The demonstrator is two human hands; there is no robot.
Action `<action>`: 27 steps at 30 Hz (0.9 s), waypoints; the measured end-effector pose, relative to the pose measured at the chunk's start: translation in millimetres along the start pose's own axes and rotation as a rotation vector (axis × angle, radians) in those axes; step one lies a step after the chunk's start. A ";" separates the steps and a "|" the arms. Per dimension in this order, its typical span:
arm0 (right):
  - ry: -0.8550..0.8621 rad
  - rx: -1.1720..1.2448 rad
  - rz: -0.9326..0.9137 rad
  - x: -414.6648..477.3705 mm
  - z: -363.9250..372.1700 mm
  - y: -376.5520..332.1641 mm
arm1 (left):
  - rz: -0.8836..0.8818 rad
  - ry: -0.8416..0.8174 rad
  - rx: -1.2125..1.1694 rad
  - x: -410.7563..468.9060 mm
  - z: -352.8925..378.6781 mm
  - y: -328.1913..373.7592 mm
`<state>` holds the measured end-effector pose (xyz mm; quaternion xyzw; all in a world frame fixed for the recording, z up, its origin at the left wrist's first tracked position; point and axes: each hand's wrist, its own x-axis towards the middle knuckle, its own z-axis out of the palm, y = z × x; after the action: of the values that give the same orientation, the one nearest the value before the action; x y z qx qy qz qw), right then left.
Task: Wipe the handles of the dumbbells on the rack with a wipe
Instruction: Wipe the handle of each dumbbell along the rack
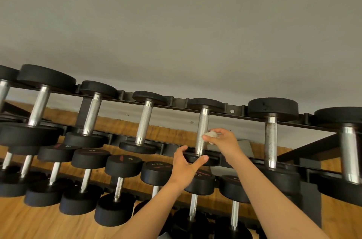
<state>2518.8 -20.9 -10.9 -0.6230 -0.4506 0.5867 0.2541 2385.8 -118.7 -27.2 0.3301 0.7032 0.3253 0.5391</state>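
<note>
The right hand (pixel 225 141) pinches a small, soft, crumpled wipe (pixel 211 134) against the knurled steel handle (pixel 201 131) of a dumbbell mid-way along the rack's (pixel 235 110) upper rail; the left hand (pixel 186 164) curves thumb and fingers round its heavy near head (pixel 191 157), likely steadying it

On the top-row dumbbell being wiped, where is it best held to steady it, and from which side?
Hold the dumbbell by its near head, coming from the front and below, as the left hand does. The round rim faces the person and leaves the handle free for the right hand and its wipe.
</note>
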 end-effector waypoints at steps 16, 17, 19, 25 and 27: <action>0.165 0.186 0.003 7.0 17.4 -21.8 | -0.004 0.013 -0.017 -0.4 0.8 1.3; 0.174 0.177 0.007 7.0 16.3 -19.4 | -0.004 0.013 -0.018 -0.1 0.9 1.1; 0.202 0.164 0.018 7.0 13.8 -14.6 | 0.004 0.016 -0.019 -0.6 1.1 1.6; 0.223 0.198 0.007 15.9 19.4 -35.4 | 0.011 0.015 -0.017 -2.0 0.5 4.1; 0.245 0.243 0.014 14.1 22.8 -35.1 | 0.011 0.012 -0.017 -2.4 0.8 4.4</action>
<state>2486.3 2.8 7.6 -0.6577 -0.3376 0.5584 0.3763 2387.6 -118.1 -22.4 0.3273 0.7019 0.3360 0.5360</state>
